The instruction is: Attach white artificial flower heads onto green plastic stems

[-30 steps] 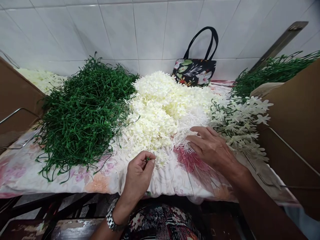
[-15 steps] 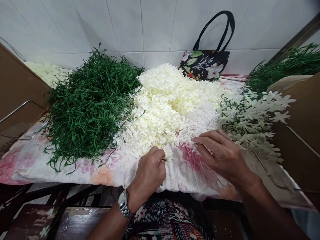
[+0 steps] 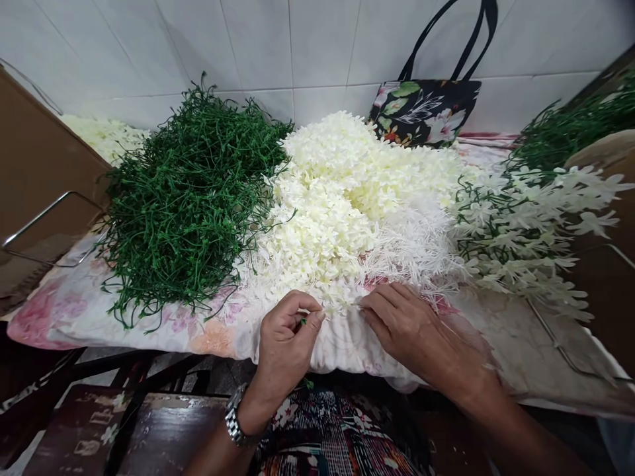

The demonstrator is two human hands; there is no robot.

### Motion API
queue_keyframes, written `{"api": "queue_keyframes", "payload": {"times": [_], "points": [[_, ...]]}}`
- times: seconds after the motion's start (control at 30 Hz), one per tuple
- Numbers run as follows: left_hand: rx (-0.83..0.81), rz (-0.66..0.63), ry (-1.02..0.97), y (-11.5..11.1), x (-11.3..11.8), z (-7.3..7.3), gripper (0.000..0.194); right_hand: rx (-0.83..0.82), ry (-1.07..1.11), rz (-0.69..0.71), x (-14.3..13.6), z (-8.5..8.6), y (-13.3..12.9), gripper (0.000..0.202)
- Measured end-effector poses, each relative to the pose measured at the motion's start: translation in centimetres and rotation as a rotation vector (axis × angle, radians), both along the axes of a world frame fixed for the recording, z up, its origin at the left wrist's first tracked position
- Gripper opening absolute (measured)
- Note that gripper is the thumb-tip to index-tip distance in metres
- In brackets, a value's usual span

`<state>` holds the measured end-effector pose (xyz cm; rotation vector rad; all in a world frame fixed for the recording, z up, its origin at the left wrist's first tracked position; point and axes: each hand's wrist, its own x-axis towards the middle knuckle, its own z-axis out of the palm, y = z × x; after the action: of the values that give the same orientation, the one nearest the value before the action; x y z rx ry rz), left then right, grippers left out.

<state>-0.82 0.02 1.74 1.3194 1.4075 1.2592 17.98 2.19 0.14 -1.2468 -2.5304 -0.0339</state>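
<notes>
**A:** How far along am I, going by the piles?

**B:** From my remote seat, I'd judge early to middling. The heap of green stems point(image 3: 191, 198) is big and tangled on the left of the surface point(image 3: 74, 311), and the mound of cream blossoms point(image 3: 347, 192) in the middle is just as large. Only the finished sprays point(image 3: 526, 231), stems with white flowers on them, lie to the right, a far smaller lot. So most of the loose stock looks unassembled.

**A:** What's around it?

**B:** A brown cardboard box point(image 3: 34, 165) on the left with a wire frame against it, another box point(image 3: 610, 218) on the right behind the sprays, and a black floral handbag point(image 3: 426, 112) against the tiled wall. More green stems sit at far right, more cream petals at far left. A spread of white spiky pieces point(image 3: 417, 244) fans out just behind my fingers.

**A:** And my hands?

**B:** My left hand point(image 3: 285, 337), watch on the wrist, is pinched closed on a thin green stem point(image 3: 303, 322) at the near edge of the blossom mound. My right hand point(image 3: 411, 327) lies just beside it, fingertips drawn together at the loose blossoms; I cannot tell whether it grips one. Nothing blocks either hand, though the spiky pieces crowd the spot
</notes>
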Motion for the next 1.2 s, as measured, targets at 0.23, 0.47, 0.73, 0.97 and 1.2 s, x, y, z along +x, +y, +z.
{"api": "queue_keyframes", "payload": {"times": [0.23,0.47,0.73,0.97,1.2], "points": [[-0.174,0.095,-0.170,-0.3,0.1,-0.7,0.010,-0.012,0.349,-0.013,0.0,1.0,-0.4,0.016],[-0.080,0.103,-0.141,-0.4,1.1,-0.5,0.004,-0.187,0.630,-0.001,-2.7,2.5,-1.4,0.015],[0.294,0.002,0.164,-1.0,0.9,-0.8,0.013,-0.128,0.643,-0.084,-3.9,1.5,-1.3,0.014],[0.411,-0.094,0.330,-1.0,0.8,-0.8,0.017,-0.112,0.635,-0.066,-3.9,1.3,-1.7,0.014],[0.306,-0.152,0.181,-1.4,0.4,-0.8,0.013,-0.110,0.667,-0.075,-3.7,1.1,-2.1,0.013]]}}
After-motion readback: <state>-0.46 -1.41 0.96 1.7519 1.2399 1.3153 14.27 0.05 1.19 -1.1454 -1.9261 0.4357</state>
